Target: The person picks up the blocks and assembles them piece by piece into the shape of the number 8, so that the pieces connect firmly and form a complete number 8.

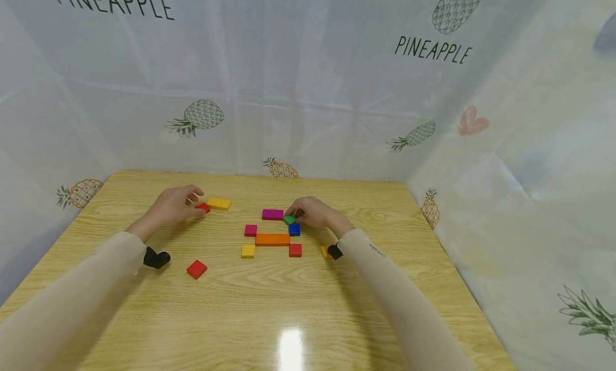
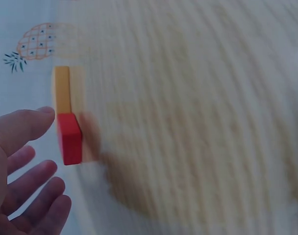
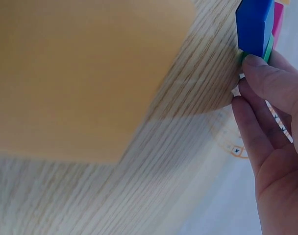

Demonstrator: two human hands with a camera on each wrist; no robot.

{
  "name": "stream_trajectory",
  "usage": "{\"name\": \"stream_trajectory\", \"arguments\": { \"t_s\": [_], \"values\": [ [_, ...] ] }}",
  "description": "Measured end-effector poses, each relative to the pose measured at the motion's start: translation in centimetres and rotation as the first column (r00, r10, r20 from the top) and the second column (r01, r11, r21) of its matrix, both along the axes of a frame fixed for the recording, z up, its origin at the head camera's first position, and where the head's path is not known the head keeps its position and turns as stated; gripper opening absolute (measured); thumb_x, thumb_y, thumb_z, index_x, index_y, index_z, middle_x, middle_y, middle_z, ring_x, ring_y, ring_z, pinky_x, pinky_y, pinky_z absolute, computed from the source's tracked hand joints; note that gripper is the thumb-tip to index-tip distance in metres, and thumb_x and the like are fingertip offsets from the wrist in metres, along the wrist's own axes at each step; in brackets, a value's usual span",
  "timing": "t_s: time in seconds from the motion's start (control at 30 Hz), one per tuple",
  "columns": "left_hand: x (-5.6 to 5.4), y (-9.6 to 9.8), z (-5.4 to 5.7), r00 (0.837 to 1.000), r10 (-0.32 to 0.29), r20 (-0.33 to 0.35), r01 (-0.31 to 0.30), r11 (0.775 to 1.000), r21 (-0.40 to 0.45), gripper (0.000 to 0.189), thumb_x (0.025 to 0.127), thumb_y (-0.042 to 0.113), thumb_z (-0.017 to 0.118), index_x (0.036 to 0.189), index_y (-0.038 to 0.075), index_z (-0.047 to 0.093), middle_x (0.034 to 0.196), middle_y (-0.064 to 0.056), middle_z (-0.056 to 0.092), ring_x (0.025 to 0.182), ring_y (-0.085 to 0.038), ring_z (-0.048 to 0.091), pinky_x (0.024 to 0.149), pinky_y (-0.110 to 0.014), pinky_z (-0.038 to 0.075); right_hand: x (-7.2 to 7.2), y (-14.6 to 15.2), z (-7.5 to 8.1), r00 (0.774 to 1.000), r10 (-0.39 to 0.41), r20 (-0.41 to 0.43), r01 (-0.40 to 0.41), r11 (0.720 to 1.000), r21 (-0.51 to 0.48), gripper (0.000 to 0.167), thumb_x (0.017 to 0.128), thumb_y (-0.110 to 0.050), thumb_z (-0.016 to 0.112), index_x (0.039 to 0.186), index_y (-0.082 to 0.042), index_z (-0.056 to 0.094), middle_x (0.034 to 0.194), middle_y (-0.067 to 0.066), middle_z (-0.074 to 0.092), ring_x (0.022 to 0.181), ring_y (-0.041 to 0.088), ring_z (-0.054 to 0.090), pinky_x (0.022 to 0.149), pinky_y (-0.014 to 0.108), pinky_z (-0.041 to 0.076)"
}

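Observation:
My right hand (image 1: pixel 315 211) pinches a green block (image 1: pixel 289 219) between thumb and fingers, beside the right end of a magenta block (image 1: pixel 272 215). Just in front of the green piece lies a blue block (image 1: pixel 294 230). A long orange block (image 1: pixel 272 240) has a pink square (image 1: pixel 251 230), a yellow square (image 1: pixel 247 251) and a red square (image 1: pixel 295 250) around its corners. On the left, my left hand (image 1: pixel 175 205) is by another red block (image 2: pixel 70 139), thumb near it and fingers loosely spread. That block lies at the end of a yellow block (image 1: pixel 219 203).
A separate red square (image 1: pixel 197 269) lies nearer on the wooden table (image 1: pixel 231 317). Beside the right wrist, a yellow-orange block (image 1: pixel 324 253) is partly covered by the black wrist camera (image 1: pixel 335 252). A pineapple-print curtain (image 1: pixel 308 93) hangs behind the table's far edge.

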State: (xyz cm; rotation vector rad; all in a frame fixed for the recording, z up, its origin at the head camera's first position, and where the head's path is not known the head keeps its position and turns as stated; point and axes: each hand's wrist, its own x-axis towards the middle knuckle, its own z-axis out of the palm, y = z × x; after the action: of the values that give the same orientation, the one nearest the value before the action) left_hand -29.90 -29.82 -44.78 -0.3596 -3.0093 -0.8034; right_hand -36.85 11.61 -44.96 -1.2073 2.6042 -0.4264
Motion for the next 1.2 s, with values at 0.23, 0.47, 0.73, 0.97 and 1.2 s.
{"name": "stream_trajectory", "arguments": {
  "t_s": [0.23,0.47,0.73,0.97,1.2],
  "values": [
    [0.6,-0.2,-0.5,1.0,0.007,0.007,-0.007,1.0,-0.003,0.053,0.092,0.029,0.086,0.13,-0.002,0.066,0.121,-0.024,0.072,0.108,-0.041,0.067,0.093,-0.06,0.054,0.1,-0.1,0.0,1.0,-0.018,0.003,0.018,1.0,0.007,0.032,0.101,-0.001,0.07,0.131,-0.012,0.075,0.129,0.008,0.072,0.112,0.021,0.071,0.1,0.031,0.057],
    [0.6,-0.1,-1.0,1.0,0.009,0.012,-0.009,1.0,-0.007,0.05,0.092,0.025,0.084,0.132,-0.002,0.068,0.117,-0.021,0.073,0.105,-0.039,0.068,0.091,-0.058,0.055,0.2,-0.1,0.0,1.0,-0.02,0.003,0.02,1.0,0.011,0.032,0.101,-0.002,0.071,0.131,-0.012,0.075,0.129,0.007,0.072,0.111,0.02,0.07,0.1,0.03,0.057],
    [0.5,-0.1,-1.2,1.0,0.025,-0.002,-0.025,1.0,-0.012,0.043,0.094,0.023,0.082,0.128,-0.002,0.071,0.113,-0.019,0.074,0.103,-0.037,0.067,0.09,-0.057,0.054,0.2,-0.1,-0.1,1.0,-0.019,0.001,0.019,1.0,0.015,0.032,0.102,-0.002,0.07,0.131,-0.012,0.075,0.129,0.007,0.071,0.112,0.02,0.07,0.101,0.031,0.057],
    [0.5,-0.3,-1.4,1.0,0.023,-0.017,-0.023,1.0,-0.018,0.037,0.095,0.02,0.08,0.124,-0.002,0.073,0.11,-0.017,0.075,0.1,-0.036,0.068,0.089,-0.057,0.055,0.2,0.0,-0.1,1.0,-0.01,0.007,0.01,1.0,-0.005,0.032,0.101,-0.001,0.07,0.131,-0.012,0.075,0.129,0.007,0.071,0.113,0.021,0.071,0.1,0.031,0.057],
    [0.7,-0.5,-1.3,1.0,0.018,-0.024,-0.018,1.0,-0.015,0.035,0.096,0.02,0.079,0.122,-0.002,0.073,0.108,-0.016,0.076,0.099,-0.036,0.069,0.089,-0.057,0.055,0.2,-0.1,0.0,1.0,-0.011,0.014,0.011,1.0,-0.001,0.032,0.101,0.0,0.07,0.131,-0.011,0.075,0.13,0.008,0.071,0.113,0.021,0.071,0.1,0.031,0.057]
  ]
}}
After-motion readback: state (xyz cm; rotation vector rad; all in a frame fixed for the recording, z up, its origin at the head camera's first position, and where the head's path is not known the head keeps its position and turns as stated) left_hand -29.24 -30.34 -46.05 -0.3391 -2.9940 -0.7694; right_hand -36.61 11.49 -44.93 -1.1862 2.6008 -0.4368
